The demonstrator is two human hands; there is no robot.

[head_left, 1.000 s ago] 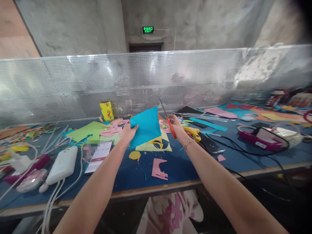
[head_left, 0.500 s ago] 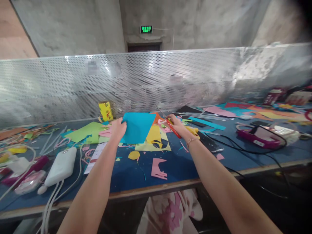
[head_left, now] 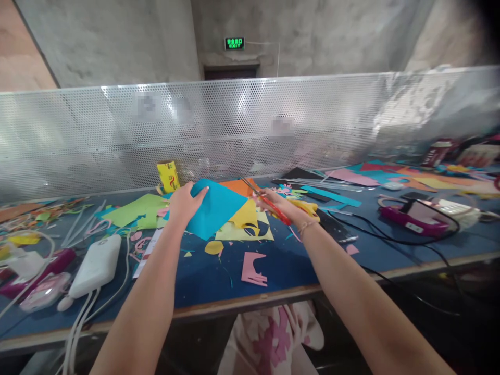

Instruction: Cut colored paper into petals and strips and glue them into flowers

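Note:
My left hand [head_left: 186, 201] pinches a sheet of blue paper [head_left: 216, 208] by its left side, thumb on top. The sheet is tilted, one corner toward me and one toward the right. In my right hand [head_left: 275, 203] is a pair of scissors with red handles [head_left: 279, 211]; the fingers wrap round the handles. The blades point up and left, apart from the blue sheet. Beneath and beside the sheet lie orange paper [head_left: 237, 187], a yellow piece [head_left: 245, 216] and a pale yellow sheet with cut-outs [head_left: 226, 235].
A pink paper scrap [head_left: 252, 271] lies near the table's front edge. On the left are a white power bank [head_left: 97, 265] with cables and green paper [head_left: 136, 209]. A yellow box [head_left: 167, 176] stands by the perforated metal screen [head_left: 234, 130]. A black phone [head_left: 338, 227] lies on the right.
The blue sheet has turned, its lower corner now pointing toward me, and more orange paper shows behind it. The scissors have shifted slightly left.

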